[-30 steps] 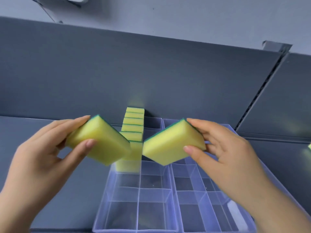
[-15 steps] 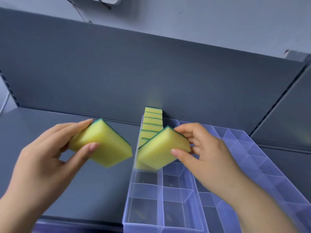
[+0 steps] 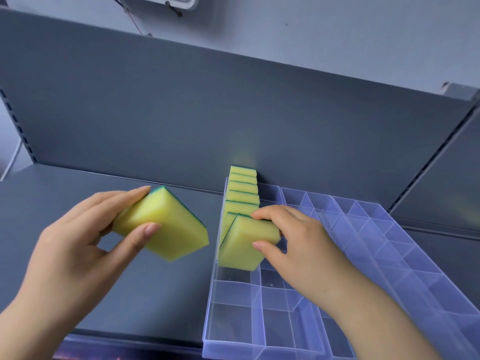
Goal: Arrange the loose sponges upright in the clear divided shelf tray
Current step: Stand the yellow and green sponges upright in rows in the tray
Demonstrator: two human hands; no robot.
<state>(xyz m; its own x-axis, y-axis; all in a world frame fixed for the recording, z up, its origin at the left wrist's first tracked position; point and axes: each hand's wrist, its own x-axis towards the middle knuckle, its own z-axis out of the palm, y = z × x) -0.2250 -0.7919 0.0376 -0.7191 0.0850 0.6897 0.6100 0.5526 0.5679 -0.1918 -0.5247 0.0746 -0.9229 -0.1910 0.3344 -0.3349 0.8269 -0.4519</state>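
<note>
Shelf carries the clear divided tray, mostly unfilled; a row of upright sponges stands at the back of its left column. Right hand pinches the nearest sponge down against that row; left hand grips a spare sponge left of the tray, unplaced

Shelf, grey, flat, with upright back panel. Bears: clear divided tray, right half, reaching the panel; second tray just beside, rightward.
</note>
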